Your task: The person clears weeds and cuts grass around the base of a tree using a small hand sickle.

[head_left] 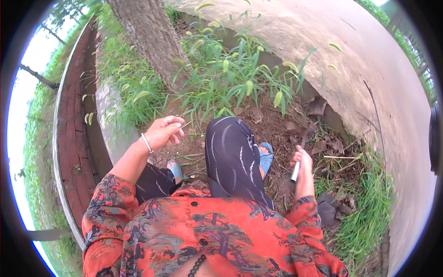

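My left hand (164, 132), with a white bracelet on the wrist, is raised beside my knee near the base of the tree. Its fingers are curled together. A thin pale stem shows at the fingertips, but I cannot tell whether it is held. Low on the other side, my right hand (302, 165) is wrapped round a hand tool with a silvery tubular handle (295, 172). The tool's far end points at the loose soil and dry leaves; its shape is blurred. Tall green grass (226, 74) with seed heads grows in front of my knees.
A tree trunk (150, 39) rises ahead, left of the grass. Pale concrete (369, 69) borders the soil on the right, with cut or low grass (369, 203) along it. A brick-lined channel (74, 138) runs at left. My blue shoes (266, 159) rest on bare earth.
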A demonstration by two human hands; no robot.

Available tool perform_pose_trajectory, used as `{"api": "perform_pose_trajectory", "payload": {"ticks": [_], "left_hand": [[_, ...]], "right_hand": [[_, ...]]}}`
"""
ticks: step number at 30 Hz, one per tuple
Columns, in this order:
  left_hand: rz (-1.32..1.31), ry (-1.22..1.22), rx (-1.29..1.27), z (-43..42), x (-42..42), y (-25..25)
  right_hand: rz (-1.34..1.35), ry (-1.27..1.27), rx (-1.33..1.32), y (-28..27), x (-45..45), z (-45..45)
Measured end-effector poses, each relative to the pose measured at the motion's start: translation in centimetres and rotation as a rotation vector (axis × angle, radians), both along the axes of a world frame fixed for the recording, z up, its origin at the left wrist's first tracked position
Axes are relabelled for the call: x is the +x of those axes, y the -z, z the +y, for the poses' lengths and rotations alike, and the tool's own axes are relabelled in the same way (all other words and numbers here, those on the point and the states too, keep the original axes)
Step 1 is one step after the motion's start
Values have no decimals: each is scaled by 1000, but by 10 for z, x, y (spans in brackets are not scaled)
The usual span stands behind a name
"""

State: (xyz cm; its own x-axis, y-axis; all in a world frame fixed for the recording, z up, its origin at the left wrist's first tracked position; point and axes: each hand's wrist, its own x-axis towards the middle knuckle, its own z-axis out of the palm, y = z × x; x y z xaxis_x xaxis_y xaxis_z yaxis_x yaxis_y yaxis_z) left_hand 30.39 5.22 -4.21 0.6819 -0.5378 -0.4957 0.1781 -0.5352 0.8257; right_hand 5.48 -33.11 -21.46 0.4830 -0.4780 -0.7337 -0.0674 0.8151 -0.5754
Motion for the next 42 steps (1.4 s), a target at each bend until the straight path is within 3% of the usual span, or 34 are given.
{"api": "perform_pose_trajectory", "payload": {"ticks": [2, 4, 8, 10, 12, 15, 16, 17, 18, 20, 24, 31, 33, 36, 42], "left_hand": [[5, -58, 11, 14, 2, 4], [19, -114, 17, 21, 4, 7], [41, -241, -68, 24, 13, -7], [-73, -213, -107, 13, 16, -15], [-88, -202, -113, -14, 9, -18], [-41, 7, -151, -40, -9, 17], [-207, 194, -26, -48, -18, 18], [-581, 348, -60, -50, -21, 47], [-501, 316, 18, -58, -29, 53], [-469, 323, 25, -63, -31, 53], [-618, 283, -110, -78, -20, 42], [-708, 355, -99, -95, -1, 44], [-715, 487, -54, -88, 13, 42], [-683, 422, -24, -81, 30, 57], [-759, 538, -21, -93, 28, 62]], "right_hand": [[125, 25, -181, -9, -13, -13], [167, -71, -201, -24, -15, -21], [68, -288, -265, -41, 11, -4], [2, -242, -147, -53, 32, 29], [94, -444, -15, -13, 39, 35], [344, -728, -379, 37, 46, 52], [363, -796, -564, 36, 51, 58], [266, -832, -812, 61, 55, 47], [187, -841, -1075, 89, 58, 33], [38, -669, -783, 83, 78, 33], [206, -717, -764, 63, 111, 58], [218, -1014, -802, 36, 170, 140], [181, -1107, -801, 28, 182, 169], [124, -1248, -808, 23, 192, 209], [25, -1498, -825, 17, 204, 287]]}}
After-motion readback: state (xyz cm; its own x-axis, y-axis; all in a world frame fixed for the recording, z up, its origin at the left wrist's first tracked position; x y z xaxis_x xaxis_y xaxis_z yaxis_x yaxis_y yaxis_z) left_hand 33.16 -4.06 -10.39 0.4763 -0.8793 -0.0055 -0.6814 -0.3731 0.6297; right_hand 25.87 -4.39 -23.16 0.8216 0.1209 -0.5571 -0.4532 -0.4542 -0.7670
